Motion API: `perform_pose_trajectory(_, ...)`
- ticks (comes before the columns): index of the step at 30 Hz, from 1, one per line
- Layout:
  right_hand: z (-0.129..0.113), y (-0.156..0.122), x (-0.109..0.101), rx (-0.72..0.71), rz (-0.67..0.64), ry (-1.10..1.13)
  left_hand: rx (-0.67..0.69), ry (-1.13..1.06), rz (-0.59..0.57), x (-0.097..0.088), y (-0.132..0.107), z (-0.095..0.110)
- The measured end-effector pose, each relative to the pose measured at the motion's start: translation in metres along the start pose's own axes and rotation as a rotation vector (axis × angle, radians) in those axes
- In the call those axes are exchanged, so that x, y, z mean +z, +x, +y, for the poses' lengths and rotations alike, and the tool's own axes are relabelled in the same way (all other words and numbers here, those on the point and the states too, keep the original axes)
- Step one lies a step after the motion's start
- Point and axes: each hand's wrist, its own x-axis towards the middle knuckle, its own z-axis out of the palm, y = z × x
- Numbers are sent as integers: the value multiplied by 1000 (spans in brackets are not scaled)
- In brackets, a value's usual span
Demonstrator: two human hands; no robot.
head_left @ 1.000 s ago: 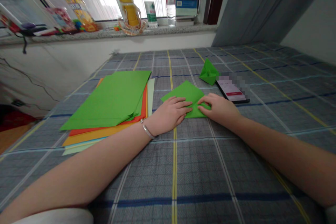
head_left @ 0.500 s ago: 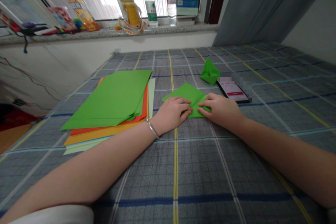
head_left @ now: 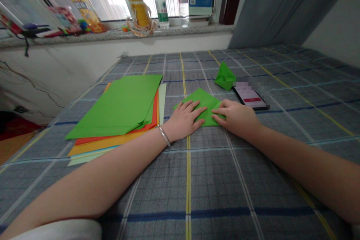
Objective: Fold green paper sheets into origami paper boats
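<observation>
A folded piece of green paper (head_left: 203,97) lies flat on the plaid cloth, its far corner pointing away from me. My left hand (head_left: 185,117) rests on its left part with the fingers spread. At the right side of the paper, my right hand (head_left: 234,114) has its fingers curled, thumb and fingertips gripping the folded edge. Part of the paper is hidden under both hands. Beyond the right hand stands a folded green paper shape (head_left: 225,77) with a pointed top.
To the left lies a stack of coloured paper (head_left: 120,105), green on top. A phone (head_left: 250,97) with its screen lit is behind my right hand. Bottles (head_left: 161,7) and boxes (head_left: 200,3) line the windowsill. The plaid cloth (head_left: 157,187) covers the surface.
My left hand's fingers have spread apart, and the hand has shifted slightly left on the paper. My right hand and the paper stay in place.
</observation>
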Motion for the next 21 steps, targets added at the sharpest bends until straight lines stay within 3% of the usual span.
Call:
perform_pose_trajectory(3, 0, 0, -1, -2, -1, -13, -27, 28, -89, -4, -1, -4)
perform_pose_trajectory(12, 1, -1, -1, -36, 26, 2, 86, -89, -239, -17, -7, -34)
perform_pose_trajectory(14, 1, -1, 0, -38, 29, -2, 54, -124, -202, -16, -6, -33)
perform_pose_trajectory(17, 1, -1, 0, -37, 24, -6, 10, -144, -34, -11, -5, -26)
perform_pose_trajectory(21, 2, -1, 1, -37, 21, -14, 95, -126, 113, -5, -5, -15)
